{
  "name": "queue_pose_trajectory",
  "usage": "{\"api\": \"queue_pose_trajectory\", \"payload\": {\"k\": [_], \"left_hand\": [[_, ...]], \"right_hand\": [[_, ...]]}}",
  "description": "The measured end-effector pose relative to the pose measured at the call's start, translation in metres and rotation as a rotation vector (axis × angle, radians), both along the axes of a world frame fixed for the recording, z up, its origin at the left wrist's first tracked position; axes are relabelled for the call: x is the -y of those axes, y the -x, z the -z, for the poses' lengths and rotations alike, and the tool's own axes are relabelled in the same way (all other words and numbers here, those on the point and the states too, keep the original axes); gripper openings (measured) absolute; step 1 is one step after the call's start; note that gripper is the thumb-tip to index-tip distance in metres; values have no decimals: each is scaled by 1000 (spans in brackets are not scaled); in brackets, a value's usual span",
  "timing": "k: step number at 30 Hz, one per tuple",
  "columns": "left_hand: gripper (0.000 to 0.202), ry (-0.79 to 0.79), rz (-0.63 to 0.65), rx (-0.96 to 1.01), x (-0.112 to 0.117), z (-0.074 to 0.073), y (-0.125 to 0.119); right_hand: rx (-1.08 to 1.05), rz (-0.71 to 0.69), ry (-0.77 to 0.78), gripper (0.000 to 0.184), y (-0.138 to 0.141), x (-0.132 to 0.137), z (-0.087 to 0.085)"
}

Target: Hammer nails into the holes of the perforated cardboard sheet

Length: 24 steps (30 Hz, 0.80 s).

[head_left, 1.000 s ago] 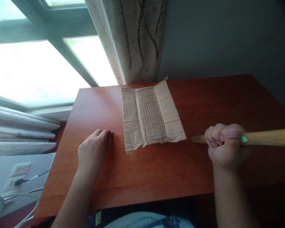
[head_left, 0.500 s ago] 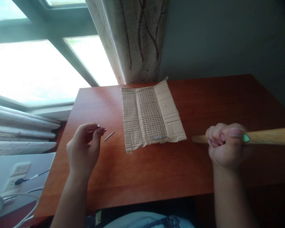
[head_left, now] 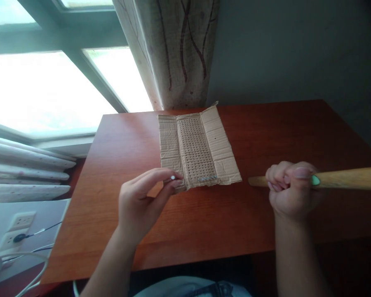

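My left hand (head_left: 142, 202) pinches a nail (head_left: 173, 177) between thumb and fingertips, its shiny round end showing. That pinch is in front of the near left corner of a folded cardboard sheet (head_left: 170, 144), whose middle panel (head_left: 198, 152) is covered in rows of small holes. Several nails (head_left: 208, 178) lie along that panel's near edge. In my right hand (head_left: 292, 187) is a thick wooden handle (head_left: 352, 178) with a green spot on it. The fist is wrapped round it near its left end; its other end runs out of view to the right.
The reddish-brown wooden table (head_left: 222, 222) carries the cardboard. Behind it hang a patterned curtain (head_left: 185, 53) and a grey wall. To the left are a bright window (head_left: 49, 90), a wall socket (head_left: 21, 221) with a black plug, and white cables (head_left: 37, 272).
My left hand has moved right with the nail, from the bare table to the cardboard's near left corner. The loose nail on the table is now hidden behind it. My right hand has barely moved.
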<state>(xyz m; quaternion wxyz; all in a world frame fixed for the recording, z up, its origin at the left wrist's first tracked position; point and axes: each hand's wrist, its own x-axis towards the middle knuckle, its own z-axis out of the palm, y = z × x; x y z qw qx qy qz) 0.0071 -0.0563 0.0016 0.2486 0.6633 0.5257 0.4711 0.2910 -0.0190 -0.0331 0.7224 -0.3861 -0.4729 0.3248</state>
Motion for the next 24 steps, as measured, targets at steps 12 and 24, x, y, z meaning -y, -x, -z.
{"api": "queue_pose_trajectory", "payload": {"k": [12,24], "left_hand": [[7,-111,112,-227,-16,18,-14],[5,-156,119,-248,-17,21,-15]], "right_hand": [[1,-13,-7,47,0,0,1],[-6,-8,-7,46,0,-1,1]]}}
